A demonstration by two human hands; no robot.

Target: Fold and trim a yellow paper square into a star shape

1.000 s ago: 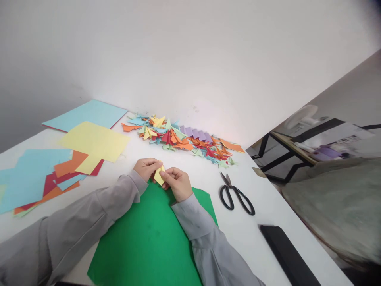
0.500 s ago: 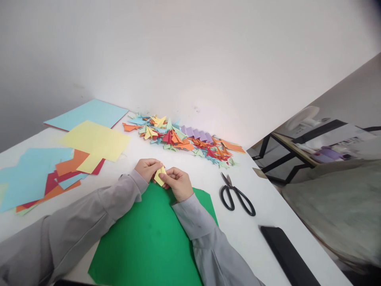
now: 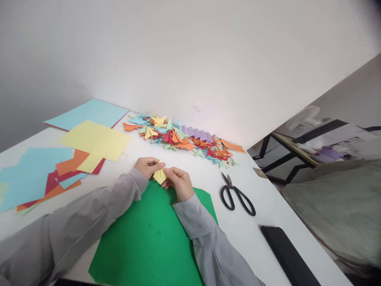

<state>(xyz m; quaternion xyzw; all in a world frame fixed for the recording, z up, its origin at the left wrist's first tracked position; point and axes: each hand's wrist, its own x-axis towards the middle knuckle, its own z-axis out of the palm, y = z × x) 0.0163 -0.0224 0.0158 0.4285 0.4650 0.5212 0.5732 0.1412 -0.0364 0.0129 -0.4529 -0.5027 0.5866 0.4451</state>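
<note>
A small folded piece of yellow paper (image 3: 160, 176) is held between both hands, above the far edge of a green sheet (image 3: 149, 238). My left hand (image 3: 146, 167) pinches its upper left part, thumb on top. From the other side, my right hand (image 3: 180, 182) grips the right edge between thumb and fingers. A crease line runs down the paper's face. The fingers behind the paper are partly hidden.
Behind the hands lies a long heap of folded colored paper pieces (image 3: 178, 137). Black-handled scissors (image 3: 235, 194) and a black flat object (image 3: 287, 254) are at right. Yellow sheets (image 3: 98, 139), blue sheets (image 3: 32, 171) and orange pieces (image 3: 71, 163) lie at left.
The yellow paper has turned slightly and shows more of its face. My left thumb has moved onto its top, and my right thumb has shifted to its right edge.
</note>
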